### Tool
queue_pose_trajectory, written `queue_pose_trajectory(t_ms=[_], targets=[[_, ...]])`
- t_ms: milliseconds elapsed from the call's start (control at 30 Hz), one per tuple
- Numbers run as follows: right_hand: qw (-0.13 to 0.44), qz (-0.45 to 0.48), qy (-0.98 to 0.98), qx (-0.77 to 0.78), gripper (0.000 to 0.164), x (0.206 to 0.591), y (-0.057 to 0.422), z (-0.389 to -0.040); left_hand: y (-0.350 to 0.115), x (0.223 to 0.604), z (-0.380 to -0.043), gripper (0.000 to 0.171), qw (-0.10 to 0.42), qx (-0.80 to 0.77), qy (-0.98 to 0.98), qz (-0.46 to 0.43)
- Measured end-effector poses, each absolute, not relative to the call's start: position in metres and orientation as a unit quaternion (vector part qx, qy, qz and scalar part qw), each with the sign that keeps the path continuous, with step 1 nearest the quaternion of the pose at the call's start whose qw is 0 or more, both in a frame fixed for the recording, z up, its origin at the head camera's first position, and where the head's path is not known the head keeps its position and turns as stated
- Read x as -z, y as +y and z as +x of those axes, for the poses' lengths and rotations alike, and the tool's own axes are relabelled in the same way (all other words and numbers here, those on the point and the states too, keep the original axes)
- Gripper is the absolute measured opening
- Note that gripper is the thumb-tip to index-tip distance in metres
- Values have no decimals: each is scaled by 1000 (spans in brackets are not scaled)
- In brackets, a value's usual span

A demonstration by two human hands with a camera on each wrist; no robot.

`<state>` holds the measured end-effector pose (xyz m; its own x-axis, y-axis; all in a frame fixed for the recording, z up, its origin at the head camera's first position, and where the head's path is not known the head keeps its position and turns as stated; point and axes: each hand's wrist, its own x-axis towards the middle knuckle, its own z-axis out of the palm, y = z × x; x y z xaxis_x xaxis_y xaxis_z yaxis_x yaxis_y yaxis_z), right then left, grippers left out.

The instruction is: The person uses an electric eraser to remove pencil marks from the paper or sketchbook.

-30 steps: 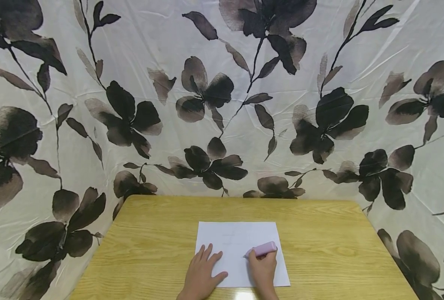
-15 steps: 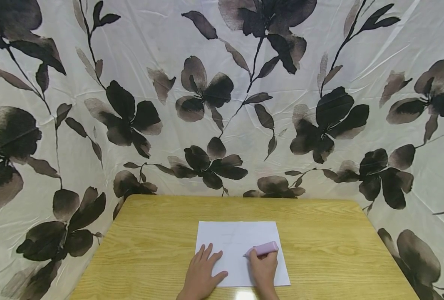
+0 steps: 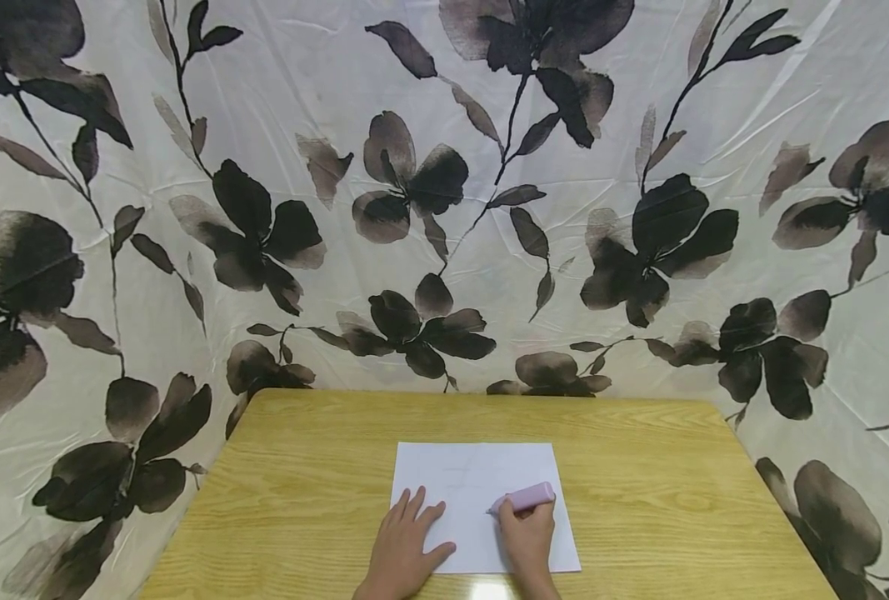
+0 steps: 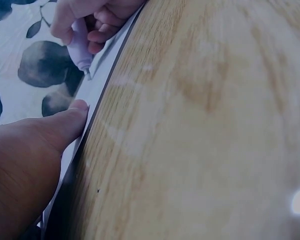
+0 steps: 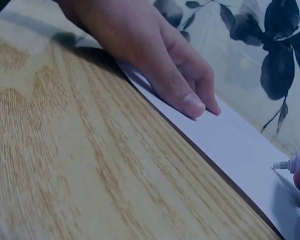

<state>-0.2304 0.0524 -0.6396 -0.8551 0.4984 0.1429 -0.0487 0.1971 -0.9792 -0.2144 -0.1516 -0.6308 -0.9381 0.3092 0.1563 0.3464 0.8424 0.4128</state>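
Observation:
A white sheet of paper lies on the wooden table, bearing a few very faint lines near its upper middle. My left hand rests on the sheet's lower left part with fingers spread; its thumb shows close to the near edge in the left wrist view. My right hand grips a thick lilac pen over the right half of the sheet. The pen's narrow greyish tip points left and down, at or just above the paper; I cannot tell whether it touches.
The light wooden table extends around the sheet on all sides. Behind it and at both sides hangs a pale cloth printed with dark flowers. A bright light reflection shows on the table's near part, just below the sheet.

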Motion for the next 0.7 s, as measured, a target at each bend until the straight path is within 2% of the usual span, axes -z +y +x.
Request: queue_pose_trajectory(t_ms=[700], targets=[[227,-150,-745,-609,35,640,52,-231,-151,627,-213,63,32,221,-960,-166]])
